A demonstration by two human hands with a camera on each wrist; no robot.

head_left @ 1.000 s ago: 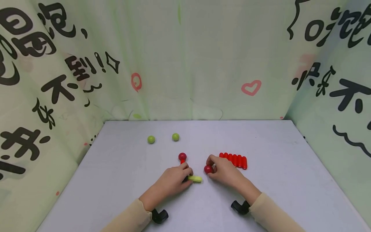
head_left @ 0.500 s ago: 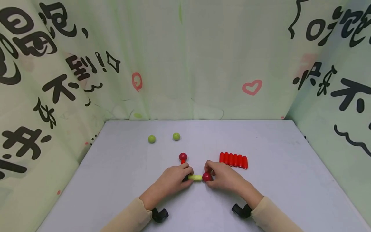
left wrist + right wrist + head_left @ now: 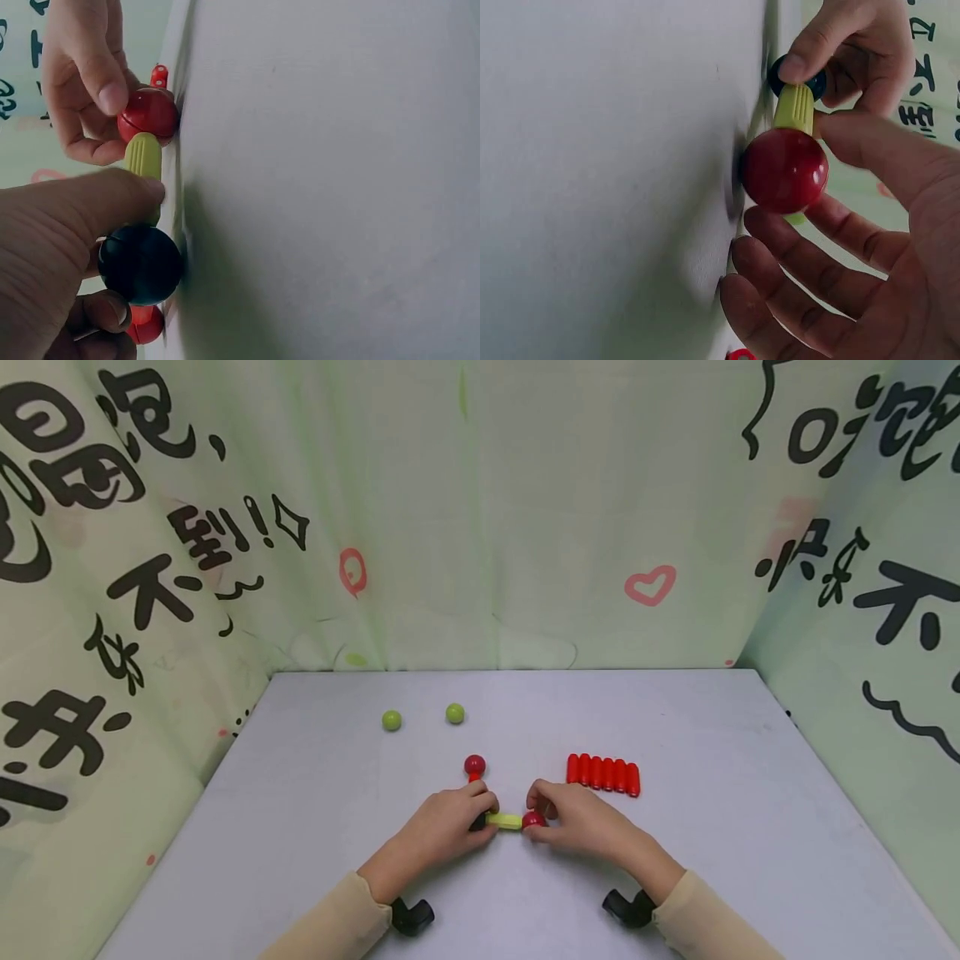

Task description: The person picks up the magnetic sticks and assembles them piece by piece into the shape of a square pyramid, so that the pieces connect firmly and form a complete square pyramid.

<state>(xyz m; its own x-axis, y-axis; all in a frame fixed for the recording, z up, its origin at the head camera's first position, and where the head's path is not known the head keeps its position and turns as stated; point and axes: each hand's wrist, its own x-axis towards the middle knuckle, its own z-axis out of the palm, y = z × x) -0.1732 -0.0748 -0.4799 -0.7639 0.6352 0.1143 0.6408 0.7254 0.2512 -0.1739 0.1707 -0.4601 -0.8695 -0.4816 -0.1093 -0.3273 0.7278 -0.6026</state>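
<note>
The red ball [image 3: 533,819] looks small, hard, light and smooth, so it may roll; best pinched at its sides. The right hand [image 3: 581,821] pinches it against the yellow stick [image 3: 505,820] on the table [image 3: 712,827]. The left hand [image 3: 448,827] grips the dark ball [image 3: 139,264], probably joined to the stick. One second ago the red ball was apart from the stick.

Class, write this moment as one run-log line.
left hand: holds dark ball | right hand: pinches red ball | yellow stick: between both balls | table
</note>
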